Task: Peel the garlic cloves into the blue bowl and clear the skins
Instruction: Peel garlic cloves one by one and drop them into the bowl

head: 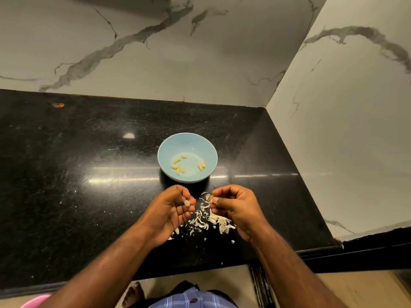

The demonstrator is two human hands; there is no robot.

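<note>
Gripping a small garlic clove (186,203), the left hand (172,213) pinches it; the right hand (233,207) pinches papery skin (208,197). Light, slippery clove: best held at its ends.

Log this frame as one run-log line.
phase: peeling | left hand: pinches garlic clove | right hand: fingers curled, contents unclear | blue bowl: peeled cloves inside | skins: on counter

Black speckled stone counter (66,174), glossy, streaked with reflected light. Meets grey-veined white marble walls (133,52) at rear and right, forming a corner. Beige floor (222,276) below the counter edge; pink rim (35,302) at lower left.
</note>
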